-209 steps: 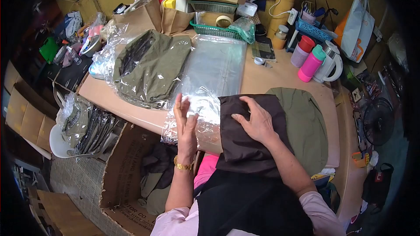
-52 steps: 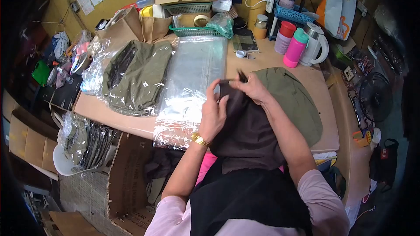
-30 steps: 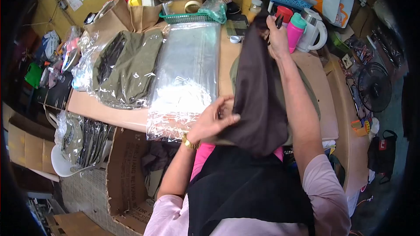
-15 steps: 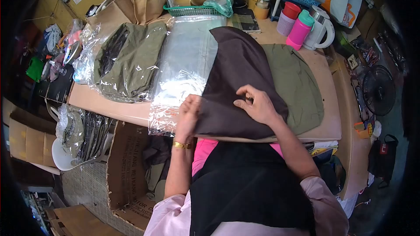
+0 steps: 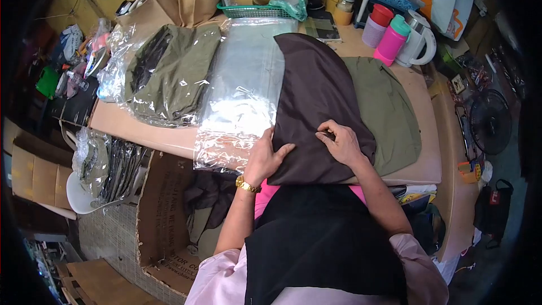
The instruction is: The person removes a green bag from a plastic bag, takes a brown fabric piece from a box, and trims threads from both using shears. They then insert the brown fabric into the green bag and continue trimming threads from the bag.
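Note:
A dark brown piece of folded cloth [image 5: 316,90] lies on the table in front of me, partly over an olive-green cloth [image 5: 389,118]. On its lower left edge rests my left hand [image 5: 266,157], thumb spread away from the fingers. My right hand [image 5: 340,142] is over the brown cloth's lower middle, thumb and fingers pinched together. Something small and dark shows between those fingertips, too small to name. Left of the brown cloth is a stack of clear plastic bags [image 5: 248,73]. Farther left lies an olive cloth item in clear plastic [image 5: 175,79].
A green basket [image 5: 254,12] holding a tape roll stands at the back. A pink bottle [image 5: 392,42] and a kettle [image 5: 415,39] stand at the back right. Below the table's front edge is an open cardboard box [image 5: 164,220] with cloth inside.
My left hand has moved right onto the brown cloth's edge, and its thumb has spread. My right hand has come down slightly, its fingertips closing. The brown cloth's left edge lies straighter.

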Available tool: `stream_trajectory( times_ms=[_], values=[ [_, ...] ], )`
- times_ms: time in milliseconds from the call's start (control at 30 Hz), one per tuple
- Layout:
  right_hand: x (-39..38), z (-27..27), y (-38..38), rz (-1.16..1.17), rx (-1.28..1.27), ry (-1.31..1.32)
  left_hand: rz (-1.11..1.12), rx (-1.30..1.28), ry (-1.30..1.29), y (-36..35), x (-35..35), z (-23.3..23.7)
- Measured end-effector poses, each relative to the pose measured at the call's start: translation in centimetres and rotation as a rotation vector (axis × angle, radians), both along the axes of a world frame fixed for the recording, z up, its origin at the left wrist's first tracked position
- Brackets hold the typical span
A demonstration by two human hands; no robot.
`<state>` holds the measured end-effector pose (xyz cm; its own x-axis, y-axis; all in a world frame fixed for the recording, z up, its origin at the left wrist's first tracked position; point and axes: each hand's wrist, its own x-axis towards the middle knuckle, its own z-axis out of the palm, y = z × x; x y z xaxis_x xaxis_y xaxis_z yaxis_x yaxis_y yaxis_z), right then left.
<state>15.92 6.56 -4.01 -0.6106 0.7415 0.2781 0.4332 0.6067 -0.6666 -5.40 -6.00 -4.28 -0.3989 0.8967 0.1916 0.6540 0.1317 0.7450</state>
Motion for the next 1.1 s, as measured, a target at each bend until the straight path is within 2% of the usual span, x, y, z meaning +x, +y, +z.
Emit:
stream_trajectory(
  times_ms=[67, 100, 133, 167, 267, 300, 333, 400, 467, 533, 600, 633, 700, 733, 800, 967, 1067, 1100],
  values=[
    [0.1, -0.3, 0.0, -0.001, 0.024, -0.008, -0.206, -0.133, -0.175, -0.5, -1.3, 0.1],
    [0.0, -0.4, 0.1, -0.010, 0.048, 0.000, -0.165, -0.229, -0.259, -1.1, -2.4, 0.5],
    [0.2, -0.5, 0.1, -0.019, 0.052, -0.005, -0.115, -0.310, -0.448, -2.0, -2.7, 3.0],
    [0.2, -0.5, 0.2, -0.010, 0.053, -0.007, -0.088, -0.348, -0.453, -2.9, -4.5, 2.6],
    [0.0, -0.6, 0.1, -0.001, 0.038, -0.016, 0.159, 0.063, -0.526, -6.1, -9.8, -0.8],
    [0.0, -0.6, 0.0, -0.003, 0.062, -0.047, 0.256, 0.163, -0.610, -7.2, -10.7, 0.4],
    [-0.1, -0.6, -0.1, -0.004, 0.086, -0.080, 0.206, 0.251, -0.664, -8.2, -12.5, 0.8],
    [-0.2, -0.8, -0.4, 0.007, 0.112, -0.066, 0.253, 0.276, -0.644, -8.1, -11.7, 3.1],
    [-0.3, -0.7, -0.3, -0.010, 0.133, -0.088, 0.270, 0.125, -0.614, -5.8, -7.5, 4.9],
    [-0.3, -0.4, -0.3, -0.003, 0.121, -0.091, 0.057, 0.079, -0.587, -3.4, -3.6, 3.1],
    [0.1, -0.6, 0.3, 0.026, 0.064, 0.003, -0.013, -0.131, -0.204, -1.7, -0.5, 1.4],
    [0.4, -0.4, 0.7, 0.025, 0.065, 0.001, -0.014, -0.129, -0.206, -1.3, -0.5, 0.7],
    [1.0, 0.0, 1.9, 0.018, 0.033, -0.012, -0.203, -0.251, 0.049, -0.5, -0.4, -0.1],
    [1.3, -0.1, 2.4, 0.009, 0.032, -0.013, -0.212, -0.252, 0.049, -0.7, -0.6, -0.4],
    [1.6, -0.7, 3.2, 0.054, -0.026, 0.048, -0.345, -0.165, -0.440, -1.9, -1.6, -0.6],
    [1.8, 0.0, 2.8, 0.078, 0.019, -0.049, -0.302, -0.288, -0.411, -3.6, -3.0, -0.3],
    [1.6, 0.9, 2.8, 0.091, -0.055, -0.111, -0.319, -0.185, -0.409, -4.2, -3.3, -0.5],
    [1.3, 1.3, 2.4, 0.080, -0.047, -0.083, -0.302, -0.176, -0.532, -4.3, -3.3, -1.0]
  ],
)
